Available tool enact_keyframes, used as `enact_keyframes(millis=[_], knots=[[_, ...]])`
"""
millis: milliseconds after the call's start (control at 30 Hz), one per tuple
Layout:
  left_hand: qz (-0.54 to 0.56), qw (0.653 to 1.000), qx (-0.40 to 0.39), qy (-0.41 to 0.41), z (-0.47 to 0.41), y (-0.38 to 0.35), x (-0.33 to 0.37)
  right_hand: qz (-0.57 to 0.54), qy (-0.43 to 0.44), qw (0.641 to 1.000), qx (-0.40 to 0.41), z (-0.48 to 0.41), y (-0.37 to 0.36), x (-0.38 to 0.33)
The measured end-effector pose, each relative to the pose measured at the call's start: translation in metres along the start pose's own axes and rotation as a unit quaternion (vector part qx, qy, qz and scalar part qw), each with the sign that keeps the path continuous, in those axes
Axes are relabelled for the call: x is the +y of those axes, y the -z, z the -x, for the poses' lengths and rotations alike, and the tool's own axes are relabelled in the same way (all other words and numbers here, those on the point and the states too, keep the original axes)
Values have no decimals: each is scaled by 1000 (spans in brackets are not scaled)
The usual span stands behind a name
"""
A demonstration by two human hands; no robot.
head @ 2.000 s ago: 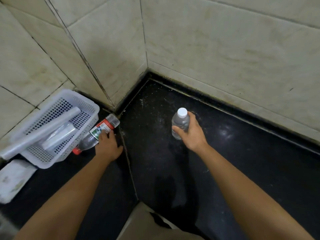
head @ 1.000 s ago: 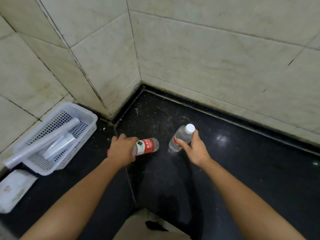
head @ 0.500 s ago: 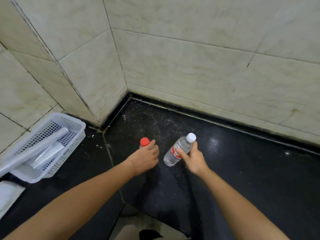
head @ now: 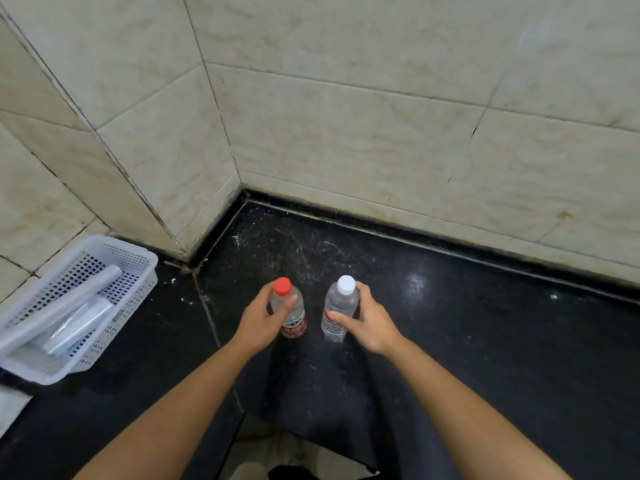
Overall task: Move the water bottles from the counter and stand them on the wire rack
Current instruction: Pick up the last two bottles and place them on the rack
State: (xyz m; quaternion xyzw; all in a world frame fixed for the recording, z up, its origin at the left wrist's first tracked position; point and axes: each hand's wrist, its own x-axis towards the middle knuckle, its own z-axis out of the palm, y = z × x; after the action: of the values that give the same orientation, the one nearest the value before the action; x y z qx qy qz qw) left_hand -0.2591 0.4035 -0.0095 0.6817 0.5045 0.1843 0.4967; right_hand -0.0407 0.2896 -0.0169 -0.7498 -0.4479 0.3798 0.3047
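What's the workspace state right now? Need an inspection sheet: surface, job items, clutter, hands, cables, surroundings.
Surface: black counter, glossy, with white specks near the corner.
Job's things: red-capped bottle and white-capped bottle, both upright, side by side, not touching; wire rack not in view.
Clutter: white basket at the left holding rolls; a white item cut off at the left edge, cannot tell what it is.
Hands: left hand grips the red-capped bottle; right hand grips the white-capped bottle.
Cables: nothing seen.
Surroundings: tiled wall forming a corner behind the counter.
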Motion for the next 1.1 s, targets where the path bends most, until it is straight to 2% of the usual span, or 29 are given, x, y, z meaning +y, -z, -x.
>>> enact_keyframes(millis=[100, 200, 300, 433, 600, 767, 967, 1100], knots=[[-2, 1000, -2, -26, -11, -4, 6, 34, 18, 999, -10, 4, -1, -1], [-9, 998, -31, -46, -23, -3, 22, 6, 3, 1000, 17, 9, 7, -6], [26, 996, -55, -68, -35, -9, 43, -62, -4, 995, 82, 19, 20, -9], [94, 980, -138, -107, -39, -46, 108, -126, -12, 976, 177, 43, 51, -17], [196, 946, -217, -141, -12, -96, 203, -263, 25, 910, 320, 93, 107, -35], [236, 910, -287, -181, 49, -146, 279, -289, 61, 842, 452, 163, 165, -41], [241, 877, -337, -244, 149, -212, 333, -322, 109, 791, 509, 275, 215, -11], [228, 866, -350, -276, 228, -271, 348, -325, 112, 766, 544, 357, 241, 30]])
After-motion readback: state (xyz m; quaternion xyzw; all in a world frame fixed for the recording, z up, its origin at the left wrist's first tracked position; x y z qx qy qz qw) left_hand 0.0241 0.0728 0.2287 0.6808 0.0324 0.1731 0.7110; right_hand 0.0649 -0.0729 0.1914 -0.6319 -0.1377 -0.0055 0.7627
